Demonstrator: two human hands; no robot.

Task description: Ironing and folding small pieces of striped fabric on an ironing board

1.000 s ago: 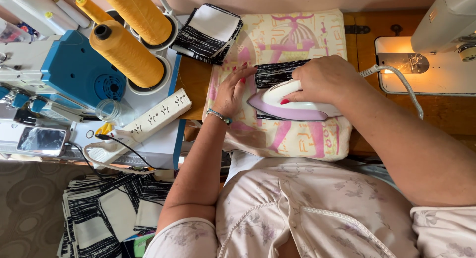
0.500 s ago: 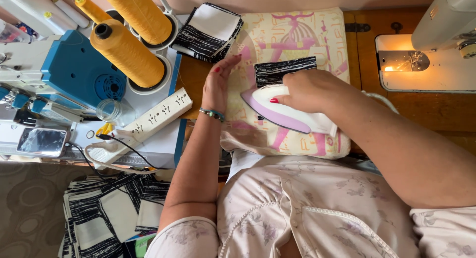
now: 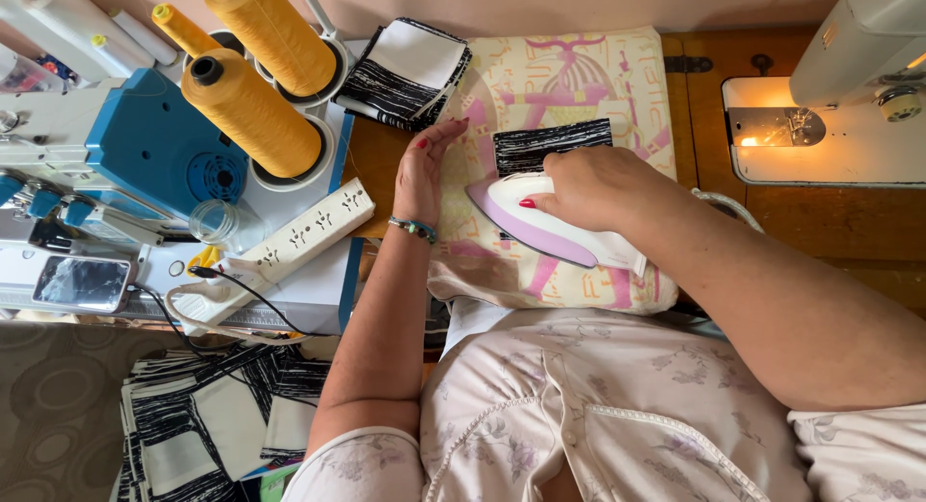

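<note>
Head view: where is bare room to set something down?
Bare wood between the pad and the sewing machine, and below its base. Left side is crowded: thread cones, power strip, fabric stack. The hands and iron fill the pad.

Wooden table (image 3: 820,222) under everything, brown top, hinge hardware near far edge. Pale beige wall (image 3: 540,0) along far edge. Sewing machine (image 3: 849,68) at far right corner, lamp lit, warm glow on white bed. Blue-grey serger (image 3: 125,164) at left edge. Floor (image 3: 58,406) below left: brown, ring pattern. Daylight soft, even.
</note>
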